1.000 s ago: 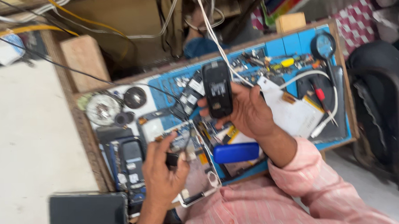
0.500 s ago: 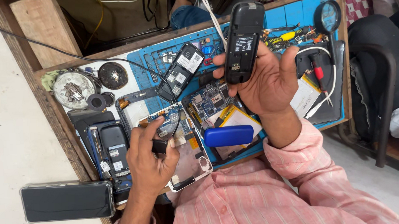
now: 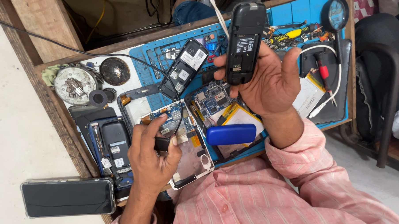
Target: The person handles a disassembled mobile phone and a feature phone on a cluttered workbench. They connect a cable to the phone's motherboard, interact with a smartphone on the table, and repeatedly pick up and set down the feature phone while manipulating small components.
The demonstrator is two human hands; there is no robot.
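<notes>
Looking down on the wooden tray (image 3: 58, 125) with its blue mat (image 3: 293, 11), I count one smartphone (image 3: 67, 197) lying dark at the near left corner; one opened tablet frame (image 3: 188, 156) showing its boards; one blue oblong case (image 3: 231, 134); two open-backed handsets lying on the mat, one (image 3: 184, 68) tilted at the centre, one (image 3: 115, 139) at the left; one magnifier (image 3: 335, 13) at the far right. My right hand (image 3: 269, 81) is raised over the middle of the tray, curled about halfway, thumb and fingers clamped on the black handset (image 3: 244, 42), which stands upright with its back cover off and battery bay facing me. My left hand (image 3: 150, 158) sits lower, over the tablet frame, closed around a small black plug (image 3: 162, 144) on a thin black cable (image 3: 73, 45) running off to the far left. To do this well, I judge the handset should be kept steady and square to the eye, the grip on its edges only, and the plug brought up slowly with slack in the cable so nothing snags.
</notes>
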